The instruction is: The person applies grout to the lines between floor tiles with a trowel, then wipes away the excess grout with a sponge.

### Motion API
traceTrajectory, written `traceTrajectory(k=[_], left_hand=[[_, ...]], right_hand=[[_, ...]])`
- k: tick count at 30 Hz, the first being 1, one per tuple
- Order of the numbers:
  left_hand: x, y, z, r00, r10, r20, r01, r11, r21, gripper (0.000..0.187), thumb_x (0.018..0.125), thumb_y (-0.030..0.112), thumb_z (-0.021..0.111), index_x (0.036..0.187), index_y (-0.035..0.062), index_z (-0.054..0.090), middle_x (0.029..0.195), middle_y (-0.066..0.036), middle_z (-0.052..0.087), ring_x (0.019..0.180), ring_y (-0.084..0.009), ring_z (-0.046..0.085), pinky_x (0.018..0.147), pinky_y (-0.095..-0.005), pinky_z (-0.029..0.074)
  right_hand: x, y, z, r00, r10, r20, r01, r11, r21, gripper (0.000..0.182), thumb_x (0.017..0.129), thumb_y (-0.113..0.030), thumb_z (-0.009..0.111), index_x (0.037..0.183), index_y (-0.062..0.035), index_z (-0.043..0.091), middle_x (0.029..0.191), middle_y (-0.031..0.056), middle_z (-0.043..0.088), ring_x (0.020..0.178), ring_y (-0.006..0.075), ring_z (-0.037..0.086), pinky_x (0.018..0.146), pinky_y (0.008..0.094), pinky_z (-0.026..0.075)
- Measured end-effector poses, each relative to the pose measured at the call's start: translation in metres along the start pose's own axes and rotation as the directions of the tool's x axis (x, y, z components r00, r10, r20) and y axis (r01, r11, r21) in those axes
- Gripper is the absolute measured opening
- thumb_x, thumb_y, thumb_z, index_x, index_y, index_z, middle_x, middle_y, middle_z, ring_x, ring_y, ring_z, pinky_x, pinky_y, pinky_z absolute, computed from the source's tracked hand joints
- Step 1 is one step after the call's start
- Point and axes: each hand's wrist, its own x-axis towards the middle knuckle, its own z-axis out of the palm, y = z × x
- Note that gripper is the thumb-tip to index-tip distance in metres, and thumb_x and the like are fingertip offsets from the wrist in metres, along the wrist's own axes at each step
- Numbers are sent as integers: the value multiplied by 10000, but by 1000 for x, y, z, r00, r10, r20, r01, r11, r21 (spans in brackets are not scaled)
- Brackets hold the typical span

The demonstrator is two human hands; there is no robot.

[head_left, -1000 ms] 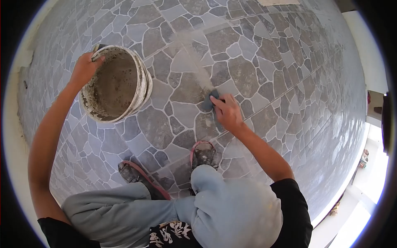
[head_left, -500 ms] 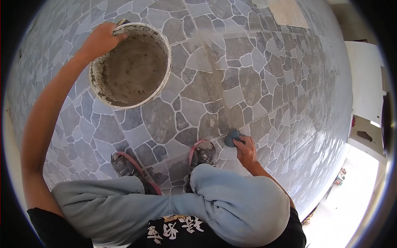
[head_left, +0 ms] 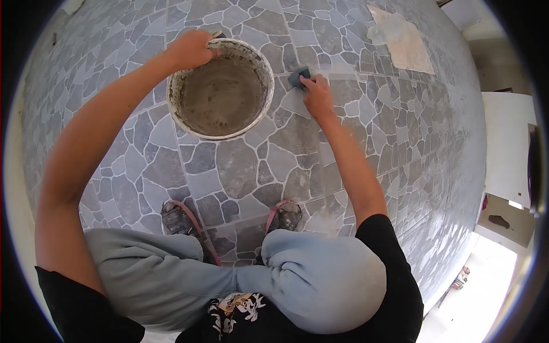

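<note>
My left hand (head_left: pixel 195 50) is closed on the far left rim of a round white bucket (head_left: pixel 270 80). Inside the bucket, grey-brown murky water or slurry (head_left: pixel 220 100) shows, and its walls are stained. A small dark object (head_left: pixel 218 34) sticks out by my left fingers; I cannot make out what it is. To the right of the bucket, my right hand (head_left: pixel 318 97) grips a blue-grey sponge (head_left: pixel 298 77) against the stone-patterned tile floor (head_left: pixel 237 168), over pale joint lines.
A tan sheet (head_left: pixel 412 54) with a translucent plastic piece (head_left: pixel 392 28) lies on the floor at the far right. My sandalled feet (head_left: pixel 284 217) are close in front of me. White panels (head_left: pixel 506 146) and a bright doorway stand at the right edge.
My right hand and the sponge have moved forward across the floor from beside my right foot to near the bucket. The bucket, with my left hand on it, has shifted right.
</note>
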Motion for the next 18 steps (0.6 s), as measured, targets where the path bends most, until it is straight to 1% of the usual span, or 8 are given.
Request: traceTrajectory(k=[3, 4, 6, 9, 11, 13, 16, 18], left_hand=[[2, 4, -1, 1000, -18, 23, 18, 1000, -8, 417, 901, 344, 713, 1031, -52, 706, 1020, -277, 686, 1001, -441, 654, 860, -496, 493], [0, 6, -3, 999, -33, 25, 33, 999, 1, 428, 895, 354, 715, 1050, -44, 704, 1038, -273, 689, 1019, -441, 653, 872, -499, 496], [1, 5, -2, 999, -33, 15, 33, 999, 11, 439, 889, 365, 716, 1069, -36, 702, 1055, -269, 691, 1037, -442, 651, 884, -502, 498], [9, -2, 4, 999, -24, 33, 23, 1000, 17, 477, 877, 393, 715, 1112, -21, 694, 1092, -260, 692, 1077, -438, 642, 918, -501, 499], [6, -1, 6, 997, -66, 39, 65, 997, 29, 480, 869, 411, 709, 1080, -20, 715, 1094, -272, 692, 1070, -435, 653, 918, -499, 508], [5, 0, 0, 993, -71, 90, 67, 997, 49, 464, 857, 388, 692, 1085, -15, 719, 1125, -268, 692, 1083, -426, 659, 922, -494, 525], [9, 8, -14, 963, -100, 250, 93, 995, 38, 468, 838, 386, 682, 1084, -7, 734, 1145, -294, 686, 1084, -432, 667, 924, -484, 546], [15, 3, -4, 972, -92, 216, 74, 993, 89, 473, 830, 398, 692, 1049, -19, 739, 1100, -309, 690, 1059, -439, 673, 918, -493, 546]], right_hand=[[-117, -28, -62, 991, -32, 130, 26, 999, 45, 455, 698, 99, 681, 1096, -107, 756, 1001, 125, 587, 999, 339, 594, 868, 441, 512], [-152, -29, -84, 958, 44, 284, -53, 998, 24, 418, 723, 63, 684, 1093, -116, 759, 1034, 127, 602, 1027, 331, 601, 890, 439, 518], [-171, -36, -135, 746, 138, 651, -58, 988, -143, 384, 749, -1, 684, 1105, -128, 755, 1049, 133, 606, 1050, 338, 603, 913, 436, 518], [-95, -59, -194, 660, 153, 736, -51, 986, -159, 432, 778, -81, 651, 1203, -136, 710, 1040, 150, 600, 1069, 349, 602, 927, 431, 514], [-8, -123, -219, 776, 62, 628, -152, 984, 91, 536, 789, -103, 599, 1320, -164, 639, 1052, 174, 574, 1049, 364, 596, 911, 430, 510], [58, -191, -223, 750, -116, 651, -9, 983, 186, 587, 803, -114, 568, 1384, -189, 588, 1098, 222, 554, 1020, 378, 589, 893, 436, 506], [110, -236, -141, 564, -360, 744, 307, 927, 216, 563, 804, -137, 578, 1364, -180, 613, 1067, 200, 532, 1004, 371, 563, 877, 459, 474], [131, -261, -80, 381, -215, 899, 323, 942, 88, 537, 809, -204, 594, 1344, -198, 640, 1230, 247, 614, 1169, 407, 572, 971, 468, 482]])
